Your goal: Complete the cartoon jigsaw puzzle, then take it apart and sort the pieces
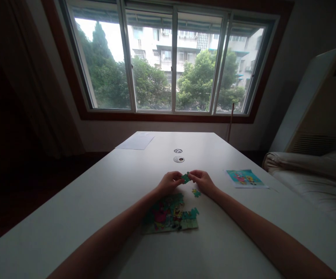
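Observation:
My left hand (170, 182) and my right hand (203, 180) meet above the white table (98, 201), both pinching one small green puzzle piece (186, 178) between their fingertips. Below them lies a partly joined colourful jigsaw (170, 215), partly covered by my left forearm. A loose green piece (196, 192) rests on the table just under my right hand.
A printed picture card (246, 178) lies to the right of my hands. Two round cable ports (179, 159) sit in the table's middle, and a white sheet of paper (136, 141) lies at the far left. A wide window is beyond the table; a cushioned seat (316, 174) stands at right.

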